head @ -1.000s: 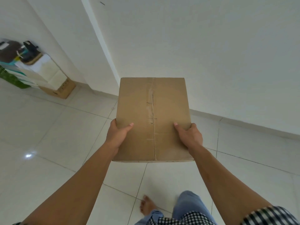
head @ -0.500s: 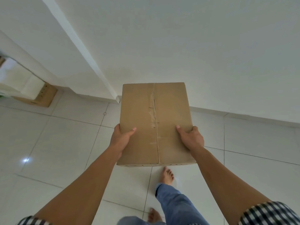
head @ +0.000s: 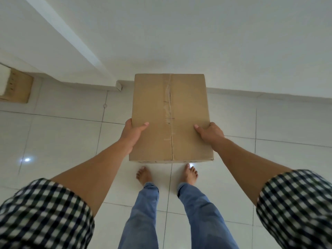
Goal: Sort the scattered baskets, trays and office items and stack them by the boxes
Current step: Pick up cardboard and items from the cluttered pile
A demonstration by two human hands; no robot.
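A closed brown cardboard box (head: 170, 112) with a taped seam along its top hangs above the white tiled floor, right in front of me. My left hand (head: 133, 133) grips its left side, thumb lying on the top. My right hand (head: 209, 133) grips its right side the same way. The fingers under the box are hidden. The box's far edge is close to the white wall's skirting.
Another cardboard box (head: 17, 88) stands against the wall at the far left edge, partly cut off. A wall corner (head: 118, 86) juts out just left of the held box. My bare feet (head: 167, 175) stand on the tiles below the box.
I have stepped closer to the wall with the box and both feet are now side by side. The view has tilted down, and the stack at the left has slid almost out of sight.
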